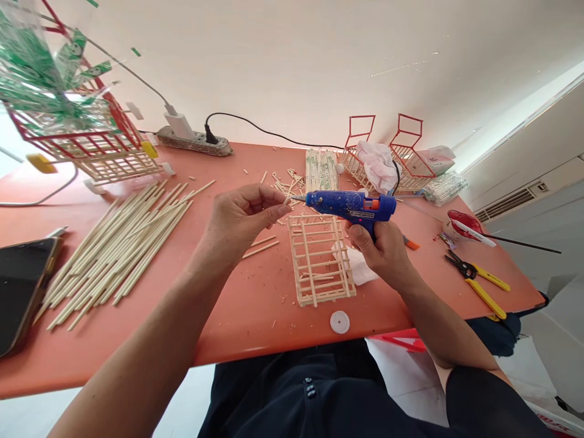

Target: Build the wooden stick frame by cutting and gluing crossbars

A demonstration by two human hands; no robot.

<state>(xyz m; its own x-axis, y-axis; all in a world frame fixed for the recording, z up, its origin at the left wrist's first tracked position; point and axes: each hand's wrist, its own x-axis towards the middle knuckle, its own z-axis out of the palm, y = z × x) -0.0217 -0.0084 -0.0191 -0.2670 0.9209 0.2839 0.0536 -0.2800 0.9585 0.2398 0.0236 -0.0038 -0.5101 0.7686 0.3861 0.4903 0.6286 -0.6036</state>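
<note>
My right hand is wrapped round the handle of a blue hot glue gun, whose nozzle points left. Just at the nozzle tip, my left hand is closed in a pinch on a short wooden stick piece, mostly covered by the fingers. Below the glue gun, a small frame of glued wooden sticks lies on the table, made of long bars and crosswise rungs. A white paper is partly under it. Two loose sticks lie to its left.
Many long sticks are spread at left, near a phone. Behind stand a large red-trimmed stick cart, a power strip and smaller carts. Yellow-handled pliers, a red cup and a white disc lie about.
</note>
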